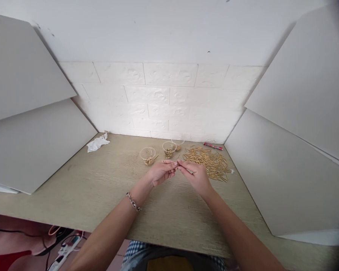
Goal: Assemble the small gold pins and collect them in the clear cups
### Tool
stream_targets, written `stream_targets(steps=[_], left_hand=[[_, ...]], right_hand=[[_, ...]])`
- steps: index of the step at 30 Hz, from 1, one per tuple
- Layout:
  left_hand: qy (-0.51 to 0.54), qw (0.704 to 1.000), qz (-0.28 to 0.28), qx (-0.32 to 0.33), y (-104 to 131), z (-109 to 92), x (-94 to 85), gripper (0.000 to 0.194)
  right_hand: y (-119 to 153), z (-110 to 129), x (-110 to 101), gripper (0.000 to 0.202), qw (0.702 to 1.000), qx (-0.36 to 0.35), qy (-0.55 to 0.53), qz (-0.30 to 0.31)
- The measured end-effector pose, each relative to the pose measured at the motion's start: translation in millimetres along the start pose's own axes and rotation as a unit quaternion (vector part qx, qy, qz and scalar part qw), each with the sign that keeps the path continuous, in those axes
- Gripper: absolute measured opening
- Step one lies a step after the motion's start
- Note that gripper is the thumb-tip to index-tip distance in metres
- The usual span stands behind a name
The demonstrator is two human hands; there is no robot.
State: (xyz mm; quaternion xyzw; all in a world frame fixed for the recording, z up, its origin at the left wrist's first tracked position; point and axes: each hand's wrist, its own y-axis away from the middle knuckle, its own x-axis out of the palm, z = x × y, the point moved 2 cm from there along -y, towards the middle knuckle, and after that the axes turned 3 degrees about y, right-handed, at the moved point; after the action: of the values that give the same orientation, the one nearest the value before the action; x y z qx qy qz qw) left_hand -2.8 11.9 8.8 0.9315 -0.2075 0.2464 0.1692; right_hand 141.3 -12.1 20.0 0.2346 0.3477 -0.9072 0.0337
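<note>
My left hand (164, 172) and my right hand (194, 174) meet over the middle of the table, fingertips pinched close together. Between them is a thin gold-coloured metal pin (177, 166), small and partly hidden by the fingers. Just beyond my right hand spreads a pile of similar gold pins (207, 162). Past my left hand stand clear plastic cups: the left cup (147, 153) and the middle cup (169, 146) hold small gold pieces at the bottom. A third clear cup (178, 140), partly behind the middle one, holds some too.
A red marker-like tube (213, 146) lies behind the pile. Crumpled white tissue (98, 142) rests at the table's back left. Grey-white panels (39, 146) (288, 180) flank the table (101, 188), with a brick-patterned wall behind. A power strip (63, 253) is below at left.
</note>
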Motion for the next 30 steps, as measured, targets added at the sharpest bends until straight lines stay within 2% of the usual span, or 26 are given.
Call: stream_targets(steps=[21, 25, 30], left_hand=[[0.002, 1.0, 0.019, -0.009, -1.3, 0.3, -4.4, 0.03], [0.01, 1.0, 0.01, -0.011, -1.2, 0.4, -4.1, 0.031], [-0.004, 1.0, 0.006, -0.015, 1.3, -2.4, -0.1, 0.029]], right_hand=[[-0.4, -0.4, 0.3, 0.024, 0.999, 0.024, 0.003, 0.027], [-0.1, 0.2, 0.4, 0.023, 1.0, 0.008, 0.024, 0.006], [0.9, -0.4, -0.8, 0.016, 0.996, -0.019, 0.067, -0.055]])
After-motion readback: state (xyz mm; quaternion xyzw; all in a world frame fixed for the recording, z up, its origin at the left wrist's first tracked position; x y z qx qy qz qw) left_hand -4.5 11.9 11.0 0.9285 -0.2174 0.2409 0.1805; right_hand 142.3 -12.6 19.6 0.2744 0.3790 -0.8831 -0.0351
